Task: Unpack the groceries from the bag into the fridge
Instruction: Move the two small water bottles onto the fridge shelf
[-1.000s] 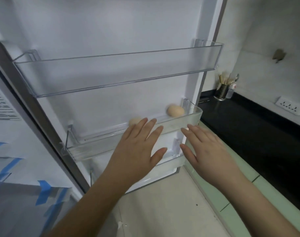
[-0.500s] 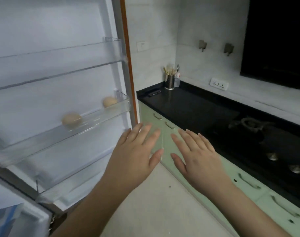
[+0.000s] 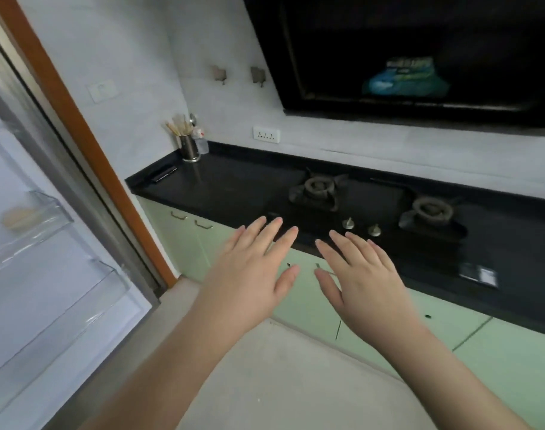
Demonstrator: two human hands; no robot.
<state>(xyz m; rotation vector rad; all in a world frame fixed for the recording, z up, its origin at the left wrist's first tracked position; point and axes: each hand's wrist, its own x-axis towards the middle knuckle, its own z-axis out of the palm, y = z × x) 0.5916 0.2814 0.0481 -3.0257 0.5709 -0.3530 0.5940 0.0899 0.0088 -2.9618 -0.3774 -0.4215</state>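
Head camera looks past the open white fridge door point(image 3: 47, 274) at the left toward the black stone counter point(image 3: 234, 187). Both hands float in mid-air before the counter's front edge, touching nothing: the left hand point(image 3: 249, 274) and the right hand point(image 3: 358, 280) show flat, spread fingers and carry no item, which suggests a reach for the next grocery. One pale beige egg point(image 3: 18, 217) sits in the clear plastic door shelf point(image 3: 52, 212), near its outer corner, where the rail stops it rolling. No grocery bag is visible. A steel utensil cup point(image 3: 189, 147) stands at the counter's back left corner.
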